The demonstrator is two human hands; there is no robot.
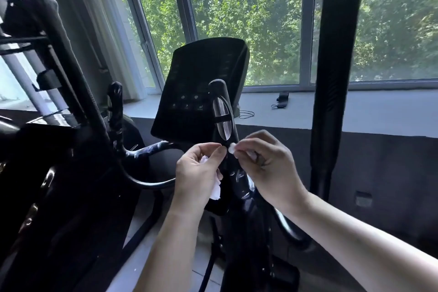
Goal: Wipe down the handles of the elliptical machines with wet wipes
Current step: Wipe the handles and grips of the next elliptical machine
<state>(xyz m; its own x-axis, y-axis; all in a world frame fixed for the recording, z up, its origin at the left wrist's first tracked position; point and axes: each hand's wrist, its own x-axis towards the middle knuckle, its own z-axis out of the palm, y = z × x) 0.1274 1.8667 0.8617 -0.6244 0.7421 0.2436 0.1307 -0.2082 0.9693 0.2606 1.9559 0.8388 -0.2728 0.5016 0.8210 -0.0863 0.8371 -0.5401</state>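
Wet wipe, apparently in both hands.

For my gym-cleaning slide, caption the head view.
Both hands hold wipes at the elliptical's handle.

Bright daylight through window, dark backlit machine, wide-angle edge distortion

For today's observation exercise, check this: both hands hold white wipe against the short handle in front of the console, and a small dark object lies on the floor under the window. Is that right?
One detail is wrong. The head view shows the small dark object lying on the windowsill, not the floor. The rest stands: the left hand and right hand hold white wipe at the short handle before the console.
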